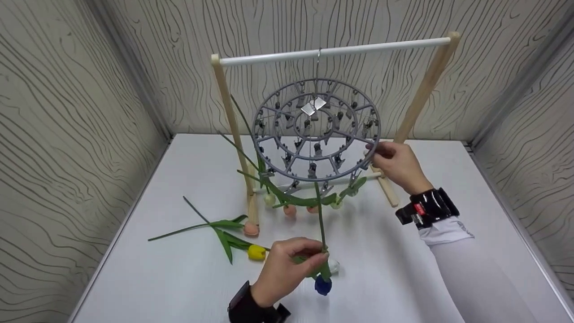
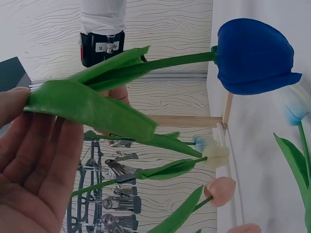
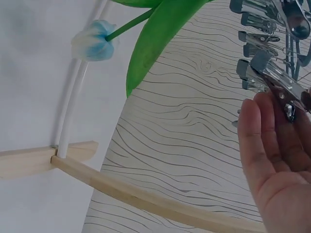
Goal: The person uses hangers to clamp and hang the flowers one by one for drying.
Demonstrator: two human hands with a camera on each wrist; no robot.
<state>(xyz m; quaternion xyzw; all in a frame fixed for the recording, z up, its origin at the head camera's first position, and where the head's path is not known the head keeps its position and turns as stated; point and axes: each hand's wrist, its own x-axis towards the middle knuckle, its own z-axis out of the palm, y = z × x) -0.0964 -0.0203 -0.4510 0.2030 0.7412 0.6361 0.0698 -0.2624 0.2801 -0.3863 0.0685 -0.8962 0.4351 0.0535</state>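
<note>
My left hand [image 1: 289, 267] pinches the stem of a blue tulip [image 1: 323, 285], an artificial flower with its bloom hanging down; in the left wrist view its green leaf [image 2: 92, 109] lies against my fingers. On the far side, my right hand [image 1: 399, 163] is at the right rim of a round grey clip hanger [image 1: 379, 130]. Its fingers pinch a metal clip [image 3: 279, 82] there; the thumb is out of the right wrist view. Several tulips hang bloom-down from the hanger's front and left clips, among them a white-blue one [image 3: 95, 41] and a peach one [image 2: 221, 190].
The hanger hooks over a white rod [image 1: 381, 46] on a wooden stand [image 1: 423, 89]. On the white table [image 1: 188, 287] lie a peach tulip [image 1: 251, 229], a yellow tulip [image 1: 256, 252] and a whitish one [image 1: 333, 267] behind the blue bloom. Patterned walls enclose the table.
</note>
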